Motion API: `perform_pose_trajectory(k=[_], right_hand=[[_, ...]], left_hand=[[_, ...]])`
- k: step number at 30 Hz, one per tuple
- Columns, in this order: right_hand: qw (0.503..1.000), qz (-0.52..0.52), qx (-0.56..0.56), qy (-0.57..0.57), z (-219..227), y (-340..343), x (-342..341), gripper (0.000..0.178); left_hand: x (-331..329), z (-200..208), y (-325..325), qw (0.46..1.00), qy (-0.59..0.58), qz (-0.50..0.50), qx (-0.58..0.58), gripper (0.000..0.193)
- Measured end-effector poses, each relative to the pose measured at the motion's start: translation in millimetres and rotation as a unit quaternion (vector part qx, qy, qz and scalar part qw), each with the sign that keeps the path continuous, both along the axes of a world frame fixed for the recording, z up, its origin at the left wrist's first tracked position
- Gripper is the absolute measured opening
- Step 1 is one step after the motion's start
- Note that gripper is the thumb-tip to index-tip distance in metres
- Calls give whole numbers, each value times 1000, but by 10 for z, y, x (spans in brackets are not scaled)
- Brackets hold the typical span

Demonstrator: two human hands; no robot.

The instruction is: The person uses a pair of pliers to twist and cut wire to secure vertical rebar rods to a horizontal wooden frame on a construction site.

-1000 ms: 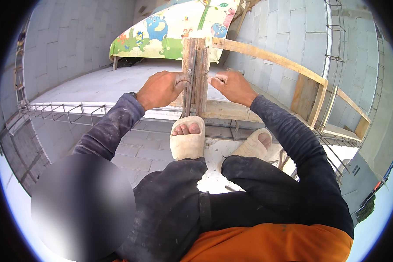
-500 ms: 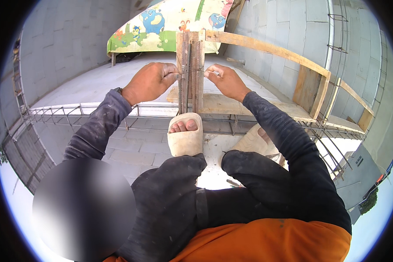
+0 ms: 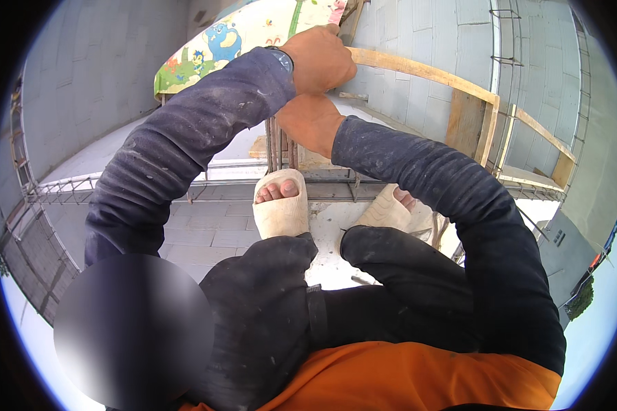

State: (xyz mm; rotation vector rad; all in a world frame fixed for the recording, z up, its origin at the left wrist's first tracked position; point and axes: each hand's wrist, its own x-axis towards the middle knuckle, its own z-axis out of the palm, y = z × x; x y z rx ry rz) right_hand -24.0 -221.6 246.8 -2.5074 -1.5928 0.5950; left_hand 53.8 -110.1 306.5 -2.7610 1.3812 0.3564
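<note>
My arms cross in front of the upright timber and steel rods (image 3: 275,147), whose upper part they hide. Farther out, my left hand (image 3: 321,59) reaches over to the right side, curled into a fist. Closer to me, my right hand (image 3: 310,123) is bent inward beneath the left wrist, its fingers tucked out of sight. The thin wire that both hands were pinching around the upright is covered by the hands now. Just below the rods is my left sandal (image 3: 281,203).
A wooden frame (image 3: 425,74) extends right from the upright. A rebar cage (image 3: 68,186) runs crosswise at floor level. Behind is a cartoon-printed sheet (image 3: 199,56) against grey block walls (image 3: 110,61). My right sandal (image 3: 385,209) rests on a pale ledge.
My left hand has swung from the upright's left side to its far right. My right hand has moved left and inward, so the arms now cross. The view has shifted slightly.
</note>
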Motion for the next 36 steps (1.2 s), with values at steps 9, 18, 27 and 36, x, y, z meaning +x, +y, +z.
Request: perform_pose_trajectory(k=[9,18,27,36], right_hand=[[996,-31,-39,71,33,81,175,18],[966,-77,-103,226,-24,49,605,38],[956,-163,-41,240,0,-42,639,35],[967,-106,-180,148,148,-470,414,33]], left_hand=[[210,7,590,954,-70,165,-241,35],[-1305,-1124,595,841,98,391,-360,35],[-1386,-1128,432,798,81,448,-394,11],[-1430,-1157,428,828,12,426,-364,11]])
